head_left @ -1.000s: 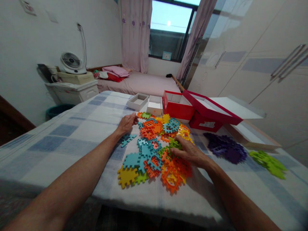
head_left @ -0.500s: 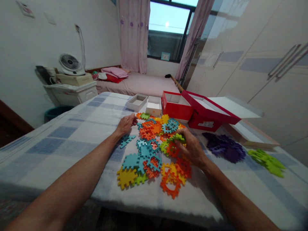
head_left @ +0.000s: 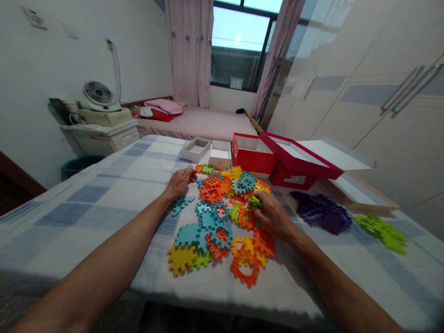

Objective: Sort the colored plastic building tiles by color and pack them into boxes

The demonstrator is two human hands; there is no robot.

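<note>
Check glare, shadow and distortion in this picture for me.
Head view, top: a bright spot in the window; head view, right: the wardrobe slants, stretched toward the edge; head view, front: soft shadow beside the right forearm on the tablecloth; head view, right: purple pieces look dark, outlines merging.

Left hand (head_left: 180, 181) rests, curled, at the left edge of the pile (head_left: 208, 218); right hand (head_left: 273, 213) bends over its right side, pinching!

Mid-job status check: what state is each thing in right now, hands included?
Left hand: curled at edge of mixed pieces
Right hand: closed on green pieces
Mixed pieces: loose, overlapping
Purple pieces: heaped apart
Far-right green pieces: heaped apart
White boxes: open
Bright-red box: open
Curtains: parted
Wardrobe doors: appear shut
Fan: cannot tell if running
</note>
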